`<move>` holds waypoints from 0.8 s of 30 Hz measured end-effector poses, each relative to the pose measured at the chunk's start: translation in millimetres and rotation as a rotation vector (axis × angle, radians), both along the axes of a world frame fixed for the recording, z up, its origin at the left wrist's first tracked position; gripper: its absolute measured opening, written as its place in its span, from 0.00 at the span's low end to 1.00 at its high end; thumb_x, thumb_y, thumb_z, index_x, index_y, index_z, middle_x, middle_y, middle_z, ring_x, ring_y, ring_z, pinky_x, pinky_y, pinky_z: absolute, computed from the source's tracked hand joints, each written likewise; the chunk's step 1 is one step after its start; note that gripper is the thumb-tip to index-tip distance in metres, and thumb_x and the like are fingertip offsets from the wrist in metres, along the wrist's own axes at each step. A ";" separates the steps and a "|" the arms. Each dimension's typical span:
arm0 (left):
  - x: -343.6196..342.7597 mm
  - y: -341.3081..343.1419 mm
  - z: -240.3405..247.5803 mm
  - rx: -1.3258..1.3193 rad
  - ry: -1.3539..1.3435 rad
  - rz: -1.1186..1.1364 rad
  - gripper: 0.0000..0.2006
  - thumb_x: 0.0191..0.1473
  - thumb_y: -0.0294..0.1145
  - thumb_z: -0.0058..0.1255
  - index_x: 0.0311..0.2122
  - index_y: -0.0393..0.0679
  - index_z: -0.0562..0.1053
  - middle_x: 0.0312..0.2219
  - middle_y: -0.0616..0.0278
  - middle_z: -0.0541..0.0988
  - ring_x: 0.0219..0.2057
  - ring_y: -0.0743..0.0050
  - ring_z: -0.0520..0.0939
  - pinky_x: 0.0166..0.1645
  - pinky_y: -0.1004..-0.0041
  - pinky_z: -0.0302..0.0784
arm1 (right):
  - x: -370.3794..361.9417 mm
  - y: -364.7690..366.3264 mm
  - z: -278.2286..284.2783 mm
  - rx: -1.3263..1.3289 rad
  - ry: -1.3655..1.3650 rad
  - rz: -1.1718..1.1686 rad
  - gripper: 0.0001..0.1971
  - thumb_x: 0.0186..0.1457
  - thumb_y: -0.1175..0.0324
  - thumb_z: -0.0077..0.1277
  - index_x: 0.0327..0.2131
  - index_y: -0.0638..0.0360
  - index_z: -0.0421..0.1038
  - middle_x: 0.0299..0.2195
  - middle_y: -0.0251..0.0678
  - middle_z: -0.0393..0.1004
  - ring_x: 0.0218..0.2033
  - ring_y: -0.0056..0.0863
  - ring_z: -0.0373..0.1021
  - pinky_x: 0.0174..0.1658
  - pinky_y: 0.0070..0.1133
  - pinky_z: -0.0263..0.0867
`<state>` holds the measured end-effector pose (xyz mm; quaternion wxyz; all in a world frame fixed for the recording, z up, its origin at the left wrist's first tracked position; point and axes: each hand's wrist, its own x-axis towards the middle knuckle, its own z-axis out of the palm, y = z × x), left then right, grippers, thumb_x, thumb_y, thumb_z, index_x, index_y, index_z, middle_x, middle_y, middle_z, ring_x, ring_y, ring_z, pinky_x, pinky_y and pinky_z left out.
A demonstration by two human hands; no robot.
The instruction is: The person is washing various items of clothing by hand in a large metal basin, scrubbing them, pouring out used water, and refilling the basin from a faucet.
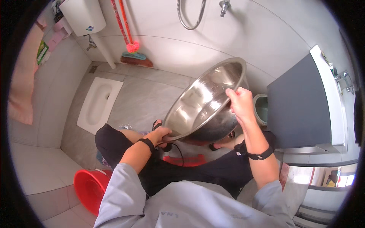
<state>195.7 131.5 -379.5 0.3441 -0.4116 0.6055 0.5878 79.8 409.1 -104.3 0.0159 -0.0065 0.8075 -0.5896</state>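
Note:
A large shiny steel basin [199, 97] is held tilted above the floor in front of my knees, its open side turned to the left and up. My left hand [162, 133] grips the rim at its near left end. On the right side, my right hand [240, 102] is closed over the rim with the thumb on the inner side. The inside of the basin is bright with reflections; whether any water lies in it I cannot tell. Both wrists carry black bands, and a dark cable hangs by the left one.
A white squat toilet [99, 102] is set in the grey floor at left. A red bucket [91, 190] stands at lower left, a pale bucket [261, 110] beside the grey cabinet [298, 102]. A broom [136, 60] and a pink brush [133, 46] lean on the far wall.

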 end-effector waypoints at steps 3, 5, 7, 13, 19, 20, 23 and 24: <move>-3.8 9.0 -17.5 -0.334 0.323 -0.933 0.16 0.58 0.40 0.51 0.44 0.38 0.74 0.38 0.60 0.80 0.37 0.59 0.82 0.40 0.55 0.76 | -4.7 -10.9 -5.1 0.267 0.111 0.008 0.19 0.48 0.60 0.57 0.16 0.67 0.70 0.13 0.45 0.71 0.16 0.31 0.70 0.24 0.28 0.65; -4.5 23.5 -30.2 -0.596 0.672 -1.697 0.15 0.57 0.40 0.52 0.43 0.39 0.74 0.40 0.62 0.80 0.36 0.61 0.83 0.40 0.56 0.77 | -13.1 -15.1 1.0 0.345 0.111 0.028 0.18 0.48 0.60 0.56 0.16 0.67 0.70 0.14 0.48 0.72 0.17 0.34 0.72 0.25 0.29 0.66; -0.6 28.2 -74.6 -0.221 0.646 -1.473 0.13 0.52 0.34 0.55 0.42 0.42 0.76 0.36 0.58 0.81 0.34 0.58 0.83 0.37 0.58 0.76 | -17.3 -36.4 19.7 0.350 0.108 0.076 0.18 0.48 0.60 0.55 0.15 0.67 0.70 0.14 0.48 0.71 0.17 0.36 0.71 0.25 0.30 0.66; -4.9 46.9 -123.6 0.175 0.744 -1.636 0.23 0.54 0.34 0.56 0.54 0.38 0.70 0.53 0.54 0.74 0.50 0.57 0.77 0.50 0.66 0.74 | -39.9 -52.9 28.2 0.459 0.111 0.151 0.18 0.47 0.60 0.53 0.14 0.66 0.70 0.13 0.48 0.70 0.17 0.38 0.71 0.27 0.32 0.67; -9.7 65.2 -63.6 0.155 0.129 -0.844 0.25 0.51 0.32 0.59 0.54 0.36 0.70 0.52 0.51 0.75 0.46 0.58 0.79 0.44 0.64 0.76 | -43.0 -36.4 24.7 0.457 0.016 0.115 0.18 0.48 0.61 0.53 0.15 0.66 0.70 0.11 0.44 0.69 0.13 0.33 0.68 0.22 0.29 0.65; -10.3 63.8 -51.0 0.122 0.024 -0.630 0.25 0.50 0.32 0.60 0.53 0.35 0.70 0.51 0.51 0.75 0.45 0.58 0.79 0.43 0.63 0.76 | -39.6 -29.7 24.6 0.402 -0.029 0.090 0.18 0.48 0.61 0.54 0.15 0.66 0.69 0.11 0.41 0.69 0.11 0.30 0.66 0.19 0.28 0.64; -7.9 45.1 -47.2 0.012 -0.071 -0.308 0.26 0.49 0.31 0.61 0.53 0.35 0.70 0.51 0.49 0.76 0.44 0.58 0.80 0.41 0.62 0.77 | -39.3 0.9 18.8 0.296 -0.077 0.057 0.15 0.50 0.65 0.53 0.16 0.66 0.69 0.11 0.36 0.68 0.09 0.24 0.63 0.14 0.23 0.59; 5.4 16.2 -69.4 -0.250 0.109 -0.087 0.25 0.48 0.32 0.61 0.51 0.32 0.71 0.48 0.49 0.77 0.43 0.57 0.81 0.41 0.62 0.77 | -37.1 -2.7 19.9 0.278 -0.070 0.096 0.15 0.50 0.65 0.53 0.16 0.66 0.69 0.11 0.36 0.68 0.09 0.24 0.63 0.14 0.23 0.59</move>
